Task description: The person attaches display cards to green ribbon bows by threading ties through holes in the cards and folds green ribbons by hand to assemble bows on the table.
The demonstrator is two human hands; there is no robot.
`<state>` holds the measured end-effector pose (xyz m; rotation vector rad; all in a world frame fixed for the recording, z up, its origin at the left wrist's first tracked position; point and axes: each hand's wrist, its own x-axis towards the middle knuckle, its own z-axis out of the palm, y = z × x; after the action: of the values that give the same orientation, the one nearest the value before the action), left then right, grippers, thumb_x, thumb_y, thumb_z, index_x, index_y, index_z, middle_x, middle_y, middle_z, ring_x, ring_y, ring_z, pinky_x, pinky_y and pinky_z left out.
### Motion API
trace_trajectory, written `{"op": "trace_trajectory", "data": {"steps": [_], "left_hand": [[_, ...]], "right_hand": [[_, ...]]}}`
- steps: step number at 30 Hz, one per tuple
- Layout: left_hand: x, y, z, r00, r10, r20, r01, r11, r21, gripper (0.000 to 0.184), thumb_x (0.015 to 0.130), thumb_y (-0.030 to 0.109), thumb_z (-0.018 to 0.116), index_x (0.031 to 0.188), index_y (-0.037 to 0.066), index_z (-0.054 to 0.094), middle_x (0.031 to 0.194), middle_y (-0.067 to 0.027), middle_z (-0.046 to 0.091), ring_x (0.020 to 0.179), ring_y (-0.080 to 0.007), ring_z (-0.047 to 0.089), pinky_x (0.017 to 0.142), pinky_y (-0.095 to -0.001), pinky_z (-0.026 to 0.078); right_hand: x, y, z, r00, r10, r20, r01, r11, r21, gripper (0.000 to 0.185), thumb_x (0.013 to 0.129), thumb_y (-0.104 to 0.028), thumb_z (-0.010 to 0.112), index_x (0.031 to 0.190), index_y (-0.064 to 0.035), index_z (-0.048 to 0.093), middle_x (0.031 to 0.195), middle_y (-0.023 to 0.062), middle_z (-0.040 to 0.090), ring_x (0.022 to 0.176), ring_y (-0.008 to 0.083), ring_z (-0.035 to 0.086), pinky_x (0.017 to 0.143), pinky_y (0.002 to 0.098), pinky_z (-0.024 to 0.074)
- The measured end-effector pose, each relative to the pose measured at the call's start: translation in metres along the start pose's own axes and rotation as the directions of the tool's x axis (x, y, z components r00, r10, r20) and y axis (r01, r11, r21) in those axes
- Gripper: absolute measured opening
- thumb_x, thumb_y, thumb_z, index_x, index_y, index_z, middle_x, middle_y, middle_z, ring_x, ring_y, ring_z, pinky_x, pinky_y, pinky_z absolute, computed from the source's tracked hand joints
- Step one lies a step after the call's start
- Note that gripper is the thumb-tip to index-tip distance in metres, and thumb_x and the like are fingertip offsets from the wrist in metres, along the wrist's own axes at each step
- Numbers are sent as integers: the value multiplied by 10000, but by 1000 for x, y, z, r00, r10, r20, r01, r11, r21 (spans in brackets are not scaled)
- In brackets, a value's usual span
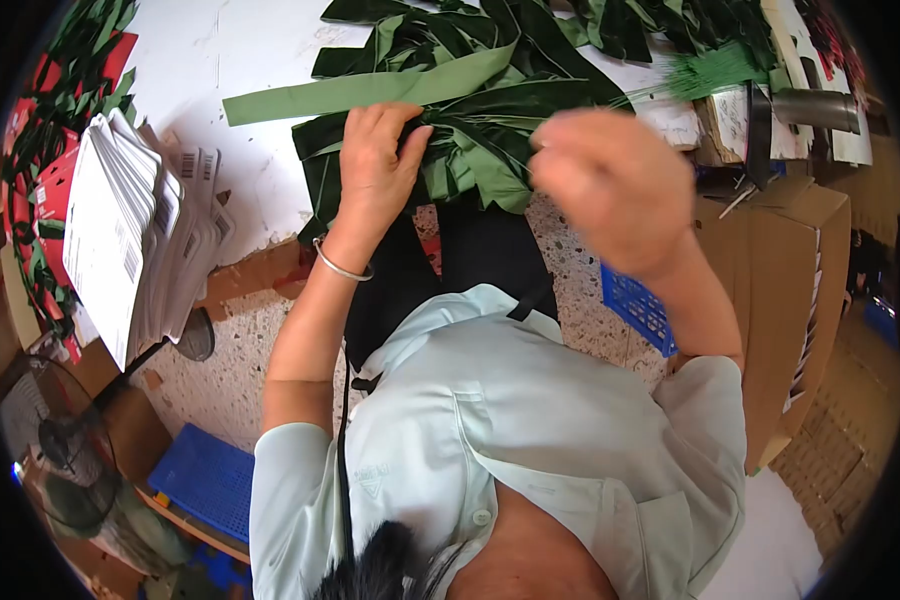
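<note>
- Light and dark green ribbons (480, 100) lay tangled on a white surface (225, 75), some ends hanging over its near edge.
- The left hand (375, 150) touched the heap, fingers and thumb bent towards each other; whether they pinched a ribbon could not be told.
- The right hand (620, 185), blurred, was loosely curled beside the heap; whether it held anything could not be told.
- Likely risks: tugging one strip could have dragged its tangled neighbours, overhanging ends could have slipped to the floor (245, 345), and nearby green wires (715, 75) could have snagged.
</note>
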<state>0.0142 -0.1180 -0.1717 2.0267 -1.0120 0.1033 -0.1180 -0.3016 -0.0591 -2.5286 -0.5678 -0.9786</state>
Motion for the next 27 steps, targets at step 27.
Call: {"op": "trace_trajectory", "data": {"steps": [27], "left_hand": [[9, -6, -11, 969, -134, 206, 156, 983, -94, 238, 731, 36, 707, 960, 27, 645, 979, -113, 620, 888, -305, 556, 784, -375, 458]], "right_hand": [[-25, 37, 83, 822, 438, 364, -485, 873, 45, 65, 830, -91, 616, 847, -65, 560, 675, 101, 523, 602, 322, 575, 508, 408, 443]]}}
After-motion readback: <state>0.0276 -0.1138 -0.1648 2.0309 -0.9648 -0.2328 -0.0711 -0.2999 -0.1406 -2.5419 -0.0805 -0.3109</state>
